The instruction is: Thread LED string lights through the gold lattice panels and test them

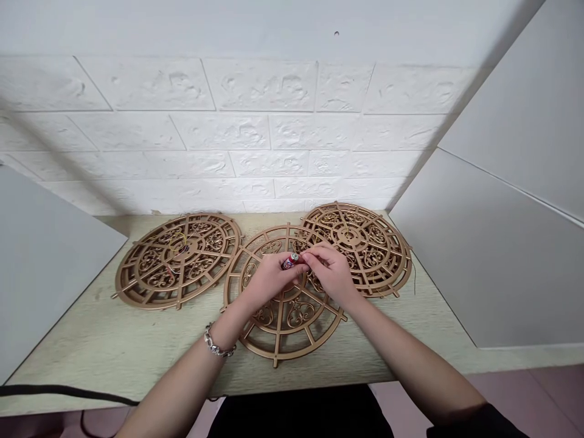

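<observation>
Three round gold fretwork discs lie on the pale wooden table (114,347). Both hands meet over the middle disc (283,328). My left hand (269,278) is closed on a small red and silver object (291,261), holding it just above the disc's centre. My right hand (332,271) pinches at the same object from the right, fingers pressed together. The left disc (177,260) has small red and yellow wires at its hub. The right disc (360,243) partly overlaps the middle one behind my right hand.
A white brick-pattern wall (255,134) stands behind the table. Grey panels close in the left side (41,255) and the right side (493,243). A black cable (68,394) runs along the table's front left edge. A silver bracelet (218,345) is on my left wrist.
</observation>
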`<state>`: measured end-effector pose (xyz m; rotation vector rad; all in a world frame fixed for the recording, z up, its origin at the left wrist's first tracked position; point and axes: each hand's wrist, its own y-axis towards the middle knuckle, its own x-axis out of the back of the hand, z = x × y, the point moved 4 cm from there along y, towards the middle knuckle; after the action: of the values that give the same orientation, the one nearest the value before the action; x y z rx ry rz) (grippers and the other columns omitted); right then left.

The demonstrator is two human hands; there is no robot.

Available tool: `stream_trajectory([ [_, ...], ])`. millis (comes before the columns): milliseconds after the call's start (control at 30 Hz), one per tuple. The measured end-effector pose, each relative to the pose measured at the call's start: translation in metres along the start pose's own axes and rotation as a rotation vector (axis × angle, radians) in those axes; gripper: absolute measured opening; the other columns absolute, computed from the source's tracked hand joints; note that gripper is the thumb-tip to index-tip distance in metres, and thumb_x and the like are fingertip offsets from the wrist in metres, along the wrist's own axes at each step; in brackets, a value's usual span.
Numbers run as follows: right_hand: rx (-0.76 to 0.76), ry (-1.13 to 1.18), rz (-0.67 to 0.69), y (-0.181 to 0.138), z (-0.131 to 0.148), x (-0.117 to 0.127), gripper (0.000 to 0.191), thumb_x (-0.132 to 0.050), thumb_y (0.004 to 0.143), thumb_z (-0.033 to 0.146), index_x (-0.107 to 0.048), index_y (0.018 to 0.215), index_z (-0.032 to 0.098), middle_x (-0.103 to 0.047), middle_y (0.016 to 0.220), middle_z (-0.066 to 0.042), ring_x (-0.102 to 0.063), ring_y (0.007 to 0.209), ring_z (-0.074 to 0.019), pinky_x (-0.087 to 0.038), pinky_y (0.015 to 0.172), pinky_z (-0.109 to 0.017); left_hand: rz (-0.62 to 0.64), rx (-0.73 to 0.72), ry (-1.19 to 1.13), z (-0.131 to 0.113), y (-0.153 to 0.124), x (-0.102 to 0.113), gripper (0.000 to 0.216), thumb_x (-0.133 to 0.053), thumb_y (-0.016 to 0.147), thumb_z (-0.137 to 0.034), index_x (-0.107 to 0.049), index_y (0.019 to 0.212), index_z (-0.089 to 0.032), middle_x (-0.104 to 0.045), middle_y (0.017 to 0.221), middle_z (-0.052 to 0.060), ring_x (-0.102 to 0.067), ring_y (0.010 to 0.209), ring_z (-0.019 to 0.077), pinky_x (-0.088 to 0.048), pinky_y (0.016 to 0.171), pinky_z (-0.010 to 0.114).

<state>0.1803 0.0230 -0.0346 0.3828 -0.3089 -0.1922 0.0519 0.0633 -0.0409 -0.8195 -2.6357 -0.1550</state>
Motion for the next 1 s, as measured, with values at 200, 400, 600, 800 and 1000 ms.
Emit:
stream_trajectory([
  [200,-0.047,-0.036,0.021,0.000,-0.005,-0.001,0.021,-0.046,0.083,0.033,-0.060,0.079,0.017,-0.061,0.076,-0.003,-0.055,0.071,-0.0141,-0.044,0.066,-0.026,-0.013,0.118,-0.193,0.005,0.004,0.007,0.039,-0.059,0.070,-0.049,-0.061,0.082,-0.012,-0.052,0.046,-0.002,-0.039,0.037,0.0069,-0.026,0.037,0.017],
  [400,-0.104,0.208,0.022,0.000,-0.011,-0.004,0.022,-0.048,0.083,0.037,-0.056,0.082,0.018,-0.063,0.082,-0.004,-0.059,0.081,-0.0158,-0.046,0.077,-0.030,-0.087,0.140,-0.275,0.005,0.004,0.010,0.040,-0.063,0.065,-0.052,-0.057,0.074,-0.014,-0.048,0.042,-0.004,-0.034,0.033,0.0047,-0.021,0.034,0.016],
  [600,-0.168,0.343,0.078,0.002,-0.014,-0.009,0.020,-0.051,0.080,0.038,-0.055,0.079,0.018,-0.049,0.056,0.003,-0.052,0.059,-0.0118,-0.044,0.061,-0.025,-0.107,0.117,-0.342,-0.002,0.002,0.008,0.038,-0.067,0.062,-0.049,-0.052,0.073,-0.015,-0.046,0.043,-0.007,-0.034,0.032,0.0034,-0.023,0.034,0.016],
  [800,-0.184,0.215,0.140,0.001,-0.013,-0.012,0.023,-0.053,0.076,0.038,-0.058,0.069,0.017,-0.049,0.059,0.002,-0.044,0.056,-0.0099,-0.038,0.054,-0.022,-0.031,0.118,-0.407,0.000,0.001,0.001,0.039,-0.063,0.068,-0.047,-0.056,0.085,-0.014,-0.043,0.040,-0.007,-0.031,0.032,0.0040,-0.020,0.034,0.016],
  [1000,-0.273,0.265,0.135,0.001,-0.019,-0.012,0.022,-0.057,0.073,0.038,-0.062,0.074,0.016,-0.055,0.060,0.001,-0.049,0.058,-0.0111,-0.041,0.055,-0.023,-0.108,0.145,-0.413,0.005,0.002,0.005,0.035,-0.065,0.065,-0.047,-0.055,0.075,-0.015,-0.042,0.039,-0.007,-0.031,0.032,0.0038,-0.020,0.034,0.016],
])
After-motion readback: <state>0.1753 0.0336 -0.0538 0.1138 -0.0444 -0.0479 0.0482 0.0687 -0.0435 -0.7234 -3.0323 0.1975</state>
